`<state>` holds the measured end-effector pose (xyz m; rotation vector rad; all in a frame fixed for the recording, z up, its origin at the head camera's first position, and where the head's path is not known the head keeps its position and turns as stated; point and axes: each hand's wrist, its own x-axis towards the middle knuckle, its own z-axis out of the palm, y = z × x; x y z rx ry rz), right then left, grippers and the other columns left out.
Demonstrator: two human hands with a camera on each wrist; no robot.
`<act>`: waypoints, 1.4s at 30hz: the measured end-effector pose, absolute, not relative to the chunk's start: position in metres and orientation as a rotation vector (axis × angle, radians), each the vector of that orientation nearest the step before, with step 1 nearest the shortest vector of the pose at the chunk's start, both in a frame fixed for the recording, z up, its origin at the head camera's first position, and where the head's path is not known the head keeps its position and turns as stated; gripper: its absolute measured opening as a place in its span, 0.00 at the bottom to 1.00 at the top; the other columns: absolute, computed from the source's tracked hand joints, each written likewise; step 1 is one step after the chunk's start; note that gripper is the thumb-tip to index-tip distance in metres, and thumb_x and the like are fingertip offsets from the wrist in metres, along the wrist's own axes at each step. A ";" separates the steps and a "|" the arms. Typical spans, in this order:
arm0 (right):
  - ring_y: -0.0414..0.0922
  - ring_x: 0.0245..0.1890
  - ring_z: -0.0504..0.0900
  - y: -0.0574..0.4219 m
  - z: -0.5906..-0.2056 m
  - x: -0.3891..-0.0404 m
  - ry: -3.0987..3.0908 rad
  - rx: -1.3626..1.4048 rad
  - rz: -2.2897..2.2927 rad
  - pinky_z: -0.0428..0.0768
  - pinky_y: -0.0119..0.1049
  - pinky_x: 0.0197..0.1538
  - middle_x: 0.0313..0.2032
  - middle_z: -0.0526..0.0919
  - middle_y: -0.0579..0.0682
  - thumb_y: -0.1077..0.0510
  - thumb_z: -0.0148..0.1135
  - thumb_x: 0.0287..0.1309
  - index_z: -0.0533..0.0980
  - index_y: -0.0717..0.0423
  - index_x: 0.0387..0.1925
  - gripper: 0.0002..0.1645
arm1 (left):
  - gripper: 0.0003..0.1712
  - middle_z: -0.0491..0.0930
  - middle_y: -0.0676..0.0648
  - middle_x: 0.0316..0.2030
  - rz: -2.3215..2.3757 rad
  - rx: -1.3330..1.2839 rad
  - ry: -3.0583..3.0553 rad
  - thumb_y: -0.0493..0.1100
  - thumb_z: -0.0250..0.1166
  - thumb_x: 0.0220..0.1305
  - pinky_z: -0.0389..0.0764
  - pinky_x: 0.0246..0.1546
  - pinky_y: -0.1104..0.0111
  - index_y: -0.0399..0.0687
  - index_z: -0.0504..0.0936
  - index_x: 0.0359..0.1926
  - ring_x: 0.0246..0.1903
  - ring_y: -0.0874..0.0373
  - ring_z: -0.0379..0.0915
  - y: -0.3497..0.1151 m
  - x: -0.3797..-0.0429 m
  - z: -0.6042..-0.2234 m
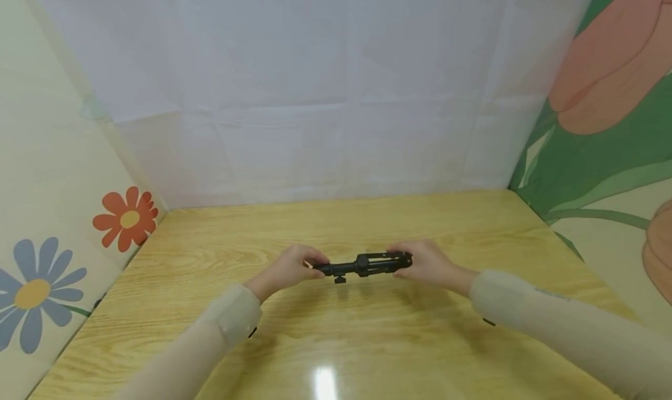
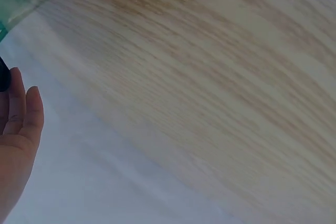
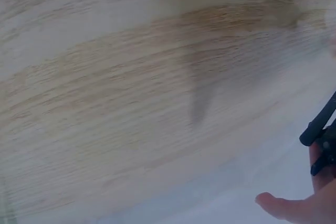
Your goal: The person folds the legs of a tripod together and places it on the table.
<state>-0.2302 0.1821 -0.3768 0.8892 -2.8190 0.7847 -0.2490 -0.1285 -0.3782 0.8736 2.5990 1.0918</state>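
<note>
A black mini tripod, its legs folded together, is held level above the table between both hands. My left hand pinches its narrow left end, and a small knob sticks out below the shaft near there. My right hand grips the leg end on the right. In the left wrist view only a dark tip of the tripod shows beside the bent fingers. The right wrist view catches black leg ends at its right edge, with the thumb held apart from them.
A glossy wood-grain table lies under the hands. White cloth hangs along its back edge. Flower-printed panels stand at the left and right.
</note>
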 end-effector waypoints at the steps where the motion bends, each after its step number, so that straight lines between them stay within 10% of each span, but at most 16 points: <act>1: 0.58 0.50 0.81 0.183 -0.378 -0.231 -2.819 0.889 0.790 0.79 0.51 0.52 0.48 0.83 0.59 0.64 0.76 0.46 0.79 0.65 0.51 0.28 | 0.15 0.83 0.43 0.45 1.102 0.868 2.595 0.34 0.69 0.60 0.79 0.47 0.54 0.36 0.83 0.49 0.45 0.51 0.79 -0.128 -0.250 -0.380; 42: 0.58 0.52 0.80 0.189 -0.408 -0.255 -2.844 0.788 0.962 0.75 0.52 0.57 0.48 0.84 0.58 0.63 0.78 0.42 0.81 0.62 0.48 0.27 | 0.13 0.83 0.41 0.41 1.123 0.765 2.566 0.28 0.68 0.57 0.81 0.43 0.62 0.31 0.83 0.45 0.42 0.51 0.80 -0.114 -0.273 -0.402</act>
